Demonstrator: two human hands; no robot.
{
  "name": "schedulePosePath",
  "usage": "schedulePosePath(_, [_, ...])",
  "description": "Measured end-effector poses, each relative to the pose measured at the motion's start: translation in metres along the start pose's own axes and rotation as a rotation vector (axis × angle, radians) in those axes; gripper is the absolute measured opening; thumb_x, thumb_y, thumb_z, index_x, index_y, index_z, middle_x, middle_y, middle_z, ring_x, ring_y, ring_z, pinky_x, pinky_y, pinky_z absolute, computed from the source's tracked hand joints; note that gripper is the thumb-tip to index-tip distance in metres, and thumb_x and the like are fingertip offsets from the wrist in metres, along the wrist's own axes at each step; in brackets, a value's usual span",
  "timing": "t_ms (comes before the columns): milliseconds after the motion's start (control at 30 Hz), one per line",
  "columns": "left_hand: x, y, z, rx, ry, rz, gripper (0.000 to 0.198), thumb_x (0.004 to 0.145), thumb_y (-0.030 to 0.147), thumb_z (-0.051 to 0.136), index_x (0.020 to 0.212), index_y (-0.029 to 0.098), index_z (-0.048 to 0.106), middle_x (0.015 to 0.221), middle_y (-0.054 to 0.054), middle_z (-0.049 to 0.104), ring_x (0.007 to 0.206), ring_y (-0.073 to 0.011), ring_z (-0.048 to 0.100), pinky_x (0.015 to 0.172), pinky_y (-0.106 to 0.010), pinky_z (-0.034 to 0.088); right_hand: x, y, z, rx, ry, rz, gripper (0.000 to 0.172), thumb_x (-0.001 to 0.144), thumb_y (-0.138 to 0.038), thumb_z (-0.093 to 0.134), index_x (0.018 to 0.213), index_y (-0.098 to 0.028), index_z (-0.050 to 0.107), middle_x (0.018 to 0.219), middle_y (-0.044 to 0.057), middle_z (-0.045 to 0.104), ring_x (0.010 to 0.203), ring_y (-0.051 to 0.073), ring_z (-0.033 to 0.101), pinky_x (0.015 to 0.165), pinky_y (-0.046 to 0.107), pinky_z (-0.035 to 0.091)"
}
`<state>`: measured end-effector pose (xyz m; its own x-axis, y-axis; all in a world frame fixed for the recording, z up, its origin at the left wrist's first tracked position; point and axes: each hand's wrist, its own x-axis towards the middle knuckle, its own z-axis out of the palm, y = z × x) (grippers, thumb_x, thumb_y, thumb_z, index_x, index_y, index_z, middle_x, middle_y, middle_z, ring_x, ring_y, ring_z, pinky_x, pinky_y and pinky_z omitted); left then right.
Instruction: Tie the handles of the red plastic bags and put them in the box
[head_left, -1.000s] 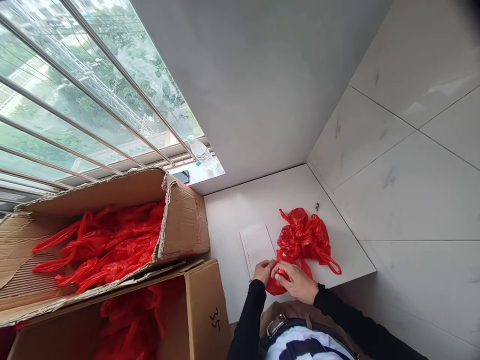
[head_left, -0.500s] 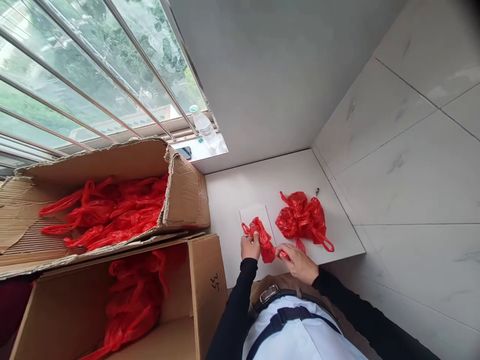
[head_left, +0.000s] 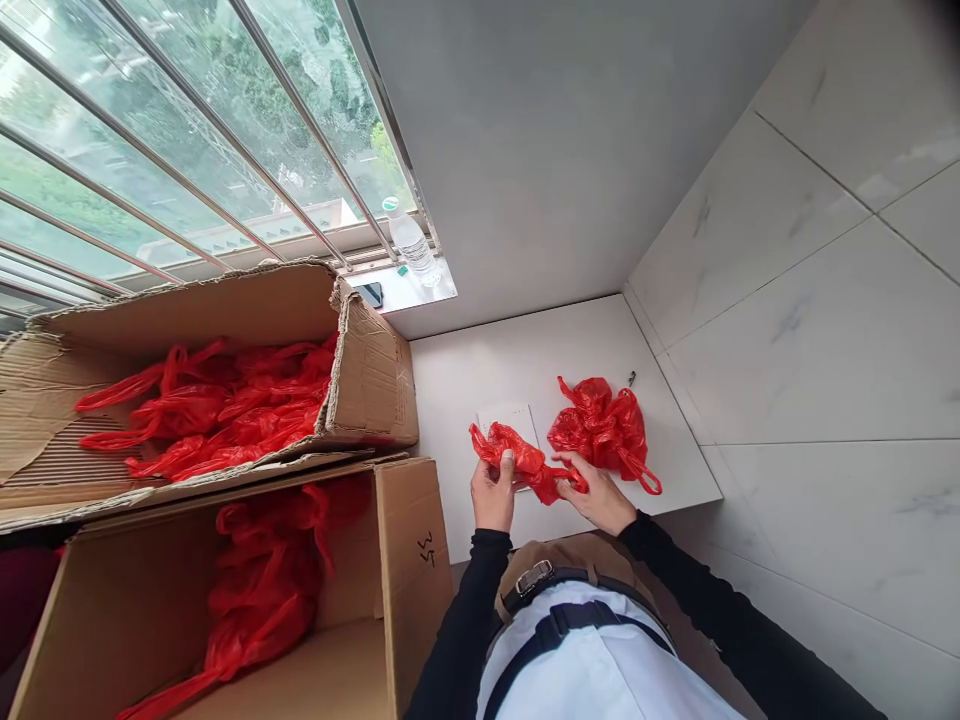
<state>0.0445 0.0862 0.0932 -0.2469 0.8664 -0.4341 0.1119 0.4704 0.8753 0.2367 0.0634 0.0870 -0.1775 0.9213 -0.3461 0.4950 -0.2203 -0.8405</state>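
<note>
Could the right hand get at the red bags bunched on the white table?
Probably yes: the bunched bags lie just beyond the right hand, with nothing visible between, though it may first need to release the red bag.

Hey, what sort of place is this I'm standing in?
Probably a small indoor work corner, though which kind of building I can't tell. A barred window, a white table and open cardboard boxes holding red plastic bags suggest it.

1 crumpled red plastic bag [head_left: 523, 456]
</note>
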Motion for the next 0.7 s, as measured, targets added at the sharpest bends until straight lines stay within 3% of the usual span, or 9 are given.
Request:
schedulePosePath(67, [-0.001,0.005,-0.009,0.02,0.004,0.013,0.05,0.088,0.063,0.05,0.094,0.015,0.065,0.073,-0.006,0.071,0.058,-0.0195,0.067,0.053,-0.03,0.054,0.001,-0.003,-0.003,0.013,-0.005,-0.008,0.023,0.091,-0.036,0.05,0.101,-0.02,0.063,0.074,-0.001,0.062,0.069,0.016,0.054,0.07,0.03,0.044])
schedulePosePath(167, [-0.004,0.009,-0.026,0.097,0.084,0.062,0.047,0.088,0.061,0.053,0.081,0.017,0.066,0.067,-0.005,0.066,0.06,-0.0203,0.065,0.055,-0.03,0.053,0.001,-0.005,-0.006,0.032,0.022,-0.005,0.022,0.09,-0.035,0.047,0.079,-0.02,0.059,0.07,-0.002,0.057,0.065,0.015,0.048,0.066,0.029,0.04])
schedulePosePath(233, [-0.009,0.012,-0.034,0.137,0.138,0.116,0.043,0.088,0.058,0.055,0.082,0.018,0.068,0.076,-0.006,0.068,0.074,-0.0218,0.067,0.068,-0.032,0.054,0.002,-0.005,-0.009,0.06,0.031,0.008,0.02,0.088,-0.035,0.049,0.076,-0.021,0.057,0.068,-0.002,0.056,0.064,0.015,0.047,0.067,0.03,0.041])
schedulePosePath(300, [-0.018,0.019,-0.037,0.148,0.131,0.242,0.037,0.093,0.052,0.053,0.096,0.019,0.07,0.098,-0.009,0.07,0.098,-0.0237,0.066,0.087,-0.035,0.052,0.002,-0.008,-0.011,0.114,0.03,0.02,0.019,0.087,-0.036,0.052,0.079,-0.021,0.058,0.074,0.0,0.06,0.071,0.017,0.052,0.072,0.031,0.044])
schedulePosePath(400, [-0.033,0.034,-0.036,0.173,-0.075,0.51,0.036,0.1,0.038,0.044,0.124,0.021,0.064,0.13,-0.011,0.063,0.128,-0.0246,0.053,0.11,-0.042,0.039,0.002,-0.019,-0.017,0.248,-0.007,0.034,0.022,0.091,-0.04,0.048,0.089,-0.021,0.059,0.082,0.001,0.063,0.078,0.018,0.059,0.075,0.033,0.05])
schedulePosePath(500, [-0.04,0.049,-0.032,0.305,-0.297,0.68,0.034,0.099,0.034,0.047,0.129,0.024,0.061,0.131,-0.01,0.063,0.131,-0.0258,0.049,0.118,-0.05,0.027,0.002,-0.037,-0.022,0.395,-0.051,0.046,0.027,0.097,-0.044,0.038,0.095,-0.022,0.055,0.076,-0.001,0.061,0.068,0.016,0.061,0.067,0.031,0.055])
schedulePosePath(600, [-0.039,0.053,-0.027,0.402,-0.343,0.68,0.034,0.095,0.036,0.055,0.127,0.023,0.061,0.118,-0.01,0.066,0.116,-0.0265,0.057,0.11,-0.051,0.037,0.003,-0.053,-0.025,0.542,-0.042,0.049,0.027,0.097,-0.045,0.039,0.094,-0.022,0.054,0.079,0.0,0.062,0.066,0.015,0.06,0.065,0.031,0.056])
schedulePosePath(700, [-0.035,0.05,-0.022,0.297,-0.36,0.54,0.031,0.098,0.039,0.048,0.118,0.02,0.063,0.106,-0.01,0.066,0.097,-0.0226,0.061,0.089,-0.039,0.049,0.003,-0.061,-0.03,0.652,0.012,0.069,0.024,0.095,-0.044,0.046,0.093,-0.022,0.056,0.08,0.001,0.061,0.066,0.015,0.058,0.062,0.029,0.055])
